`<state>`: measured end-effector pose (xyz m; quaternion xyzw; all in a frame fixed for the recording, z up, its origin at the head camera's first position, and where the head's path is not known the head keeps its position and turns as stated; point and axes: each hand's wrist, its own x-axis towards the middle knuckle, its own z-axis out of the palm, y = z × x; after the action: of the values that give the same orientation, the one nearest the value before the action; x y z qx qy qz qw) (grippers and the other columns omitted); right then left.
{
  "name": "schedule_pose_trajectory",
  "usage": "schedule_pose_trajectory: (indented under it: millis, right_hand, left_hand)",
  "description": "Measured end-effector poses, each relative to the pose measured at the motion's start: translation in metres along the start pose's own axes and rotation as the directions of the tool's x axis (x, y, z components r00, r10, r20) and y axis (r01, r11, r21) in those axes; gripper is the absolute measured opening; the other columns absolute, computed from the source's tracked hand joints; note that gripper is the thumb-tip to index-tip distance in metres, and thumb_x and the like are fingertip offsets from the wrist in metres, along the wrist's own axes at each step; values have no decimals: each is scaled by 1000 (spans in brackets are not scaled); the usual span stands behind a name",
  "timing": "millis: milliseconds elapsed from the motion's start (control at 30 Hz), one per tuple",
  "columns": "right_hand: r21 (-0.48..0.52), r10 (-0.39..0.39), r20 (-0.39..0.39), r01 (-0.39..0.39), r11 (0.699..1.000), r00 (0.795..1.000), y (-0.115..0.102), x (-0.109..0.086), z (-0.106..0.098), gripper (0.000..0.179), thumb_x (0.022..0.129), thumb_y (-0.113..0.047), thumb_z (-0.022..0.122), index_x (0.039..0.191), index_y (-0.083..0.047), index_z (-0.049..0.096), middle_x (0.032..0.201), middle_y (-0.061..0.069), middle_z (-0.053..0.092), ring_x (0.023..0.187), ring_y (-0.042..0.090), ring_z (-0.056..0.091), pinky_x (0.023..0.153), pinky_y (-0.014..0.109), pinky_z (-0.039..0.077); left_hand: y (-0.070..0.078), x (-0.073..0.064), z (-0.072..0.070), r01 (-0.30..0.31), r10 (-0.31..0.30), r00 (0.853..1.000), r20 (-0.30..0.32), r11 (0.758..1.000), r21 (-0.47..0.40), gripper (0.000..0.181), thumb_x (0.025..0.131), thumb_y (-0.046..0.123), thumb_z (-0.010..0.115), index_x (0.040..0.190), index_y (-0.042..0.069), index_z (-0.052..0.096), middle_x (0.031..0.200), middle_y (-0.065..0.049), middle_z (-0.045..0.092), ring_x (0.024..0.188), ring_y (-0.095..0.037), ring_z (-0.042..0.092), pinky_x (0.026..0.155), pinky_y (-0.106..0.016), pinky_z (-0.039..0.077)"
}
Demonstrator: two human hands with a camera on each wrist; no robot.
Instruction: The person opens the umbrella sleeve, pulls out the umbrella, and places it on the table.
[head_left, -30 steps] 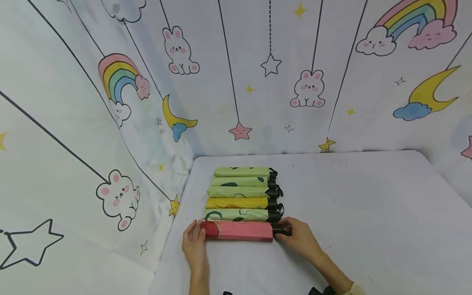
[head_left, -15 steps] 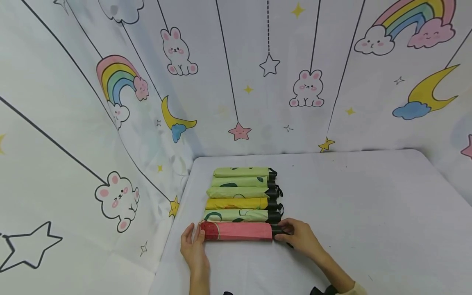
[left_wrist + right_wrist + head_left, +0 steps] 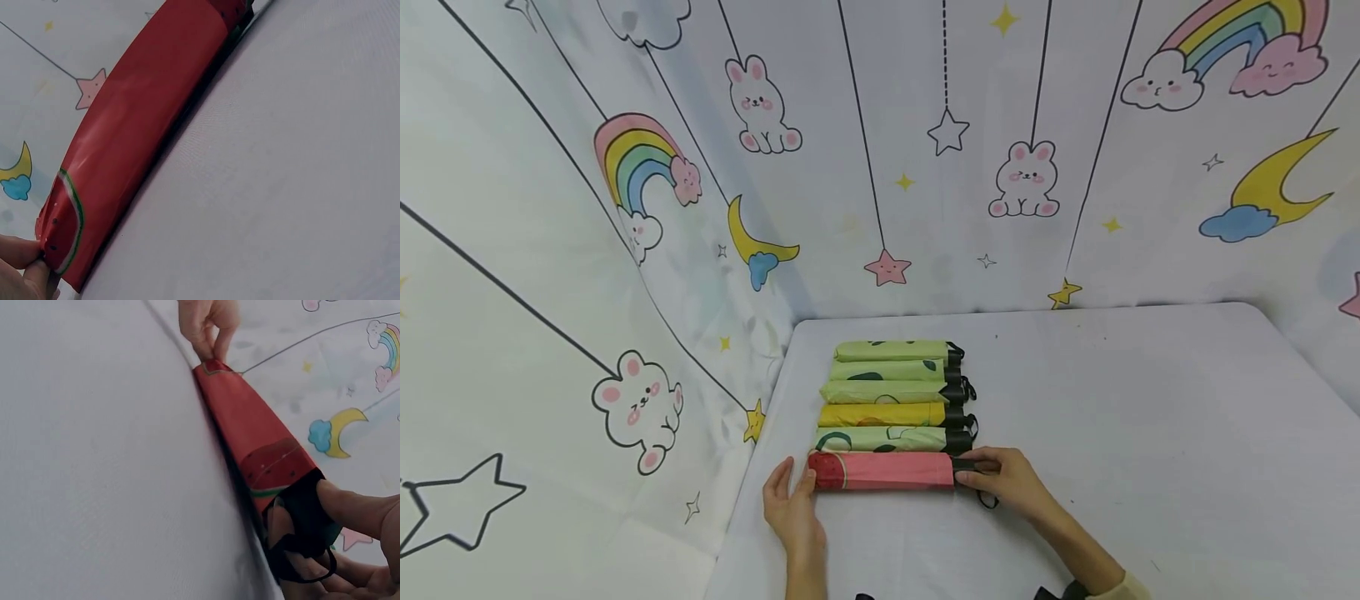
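A pink-red folded umbrella (image 3: 895,471) with a watermelon print lies at the front of a row of folded umbrellas in the head view. My left hand (image 3: 793,510) pinches its left end, thumb on the near side; the right wrist view also has that left hand (image 3: 209,325) at the far tip. My right hand (image 3: 1011,481) holds the black handle at the other end, thumb and fingers on opposite sides in the right wrist view. A black strap loop (image 3: 331,565) hangs by the fingers. In the left wrist view, the umbrella's red cover (image 3: 134,119) stretches away from the fingertips.
Just behind lies a green patterned umbrella (image 3: 880,439), then a yellow umbrella (image 3: 880,414) and several light green ones, handles all to the right. They rest on a white-covered table (image 3: 1150,417). A cartoon-printed cloth (image 3: 850,167) encloses the back and left.
My right hand's fingers have shifted slightly on the handle, and the strap loop now shows below them. The left hand has eased slightly left. The umbrella stays nearly in place.
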<state>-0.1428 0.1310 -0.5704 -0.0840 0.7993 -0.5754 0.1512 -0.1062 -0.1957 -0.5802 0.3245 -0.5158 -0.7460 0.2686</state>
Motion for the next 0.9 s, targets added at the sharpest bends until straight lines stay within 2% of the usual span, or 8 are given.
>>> schedule_pose_trajectory:
  millis: [167, 300, 433, 533, 633, 900]
  right_hand:
    - [75, 70, -20, -68, 995, 997, -2, -1, 0, 45, 90, -32, 84, 123, -3, 74, 113, 12, 78, 108, 23, 73, 87, 34, 58]
    - [131, 97, -38, -91, 987, 995, -5, -2, -1, 43, 89, -29, 85, 123, -3, 76, 111, 13, 78, 113, 22, 71, 91, 30, 55]
    - [172, 105, -46, -96, 981, 993, -7, -4, -1, 43, 90, -26, 85, 123, 1, 75, 114, 16, 77, 116, 24, 70, 91, 28, 55]
    - [188, 120, -58, -107, 976, 991, -9, -5, -1, 43, 90, -24, 85, 122, 2, 75, 116, 18, 76, 118, 27, 69, 94, 33, 56]
    - [190, 144, -80, -127, 974, 986, -10, -6, -2, 41, 89, -24, 86, 120, 0, 76, 118, 17, 75, 122, 29, 67, 98, 39, 56]
    - [200, 177, -130, -149, 968, 976, -11, -8, -4, 41, 88, -23, 87, 119, 2, 76, 120, 20, 74, 124, 34, 66, 103, 49, 53]
  left_hand:
    - [-1, 0, 0, 17, -18, 1000, -20, 999, -38, 55, 94, -16, 64, 143, -7, 41, 151, -29, 50, 136, -34, 53, 91, -20, 57]
    - [-1, 0, 1, 29, -31, 999, -23, 998, -57, 55, 94, -16, 64, 143, -6, 41, 151, -28, 50, 138, -37, 51, 91, -21, 57]
    - [0, 0, 1, 30, -31, 999, -25, 998, -56, 55, 94, -16, 65, 142, -5, 42, 151, -27, 50, 130, -31, 59, 91, -22, 58]
    - [0, 0, 1, 26, -27, 999, -20, 996, -82, 54, 93, -17, 64, 140, -6, 42, 151, -27, 49, 116, -22, 69, 92, -24, 58]
    - [0, -1, 1, 25, -26, 1000, -12, 994, -110, 53, 93, -19, 63, 139, -6, 41, 152, -28, 48, 105, -16, 73, 92, -26, 58]
    - [0, -1, 1, 26, -27, 1000, -9, 994, -111, 54, 93, -20, 62, 140, -7, 40, 152, -27, 47, 105, -16, 73, 92, -27, 58]
